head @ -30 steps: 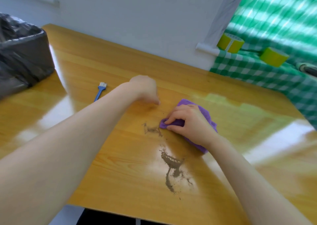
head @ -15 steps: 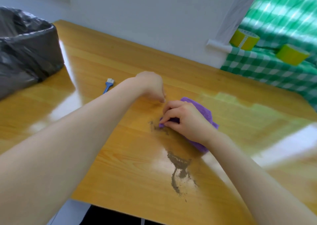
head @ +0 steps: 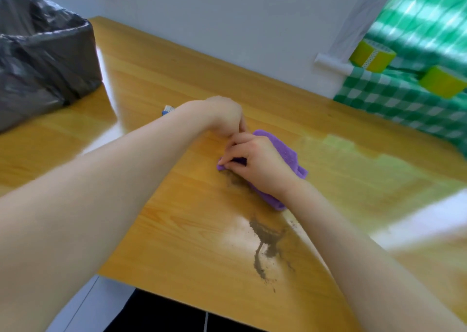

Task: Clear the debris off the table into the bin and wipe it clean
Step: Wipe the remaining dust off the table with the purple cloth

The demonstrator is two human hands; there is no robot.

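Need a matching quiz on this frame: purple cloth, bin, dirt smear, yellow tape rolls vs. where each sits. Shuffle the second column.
Things
1. purple cloth
2. bin
3. dirt smear
4. yellow tape rolls

Places
A. on the green checked cloth, far right
B. near the front edge of the table
C. gripped under the right hand
D. far left, lined with a black bag

Pairs: 1-C, 2-D, 3-B, 4-A
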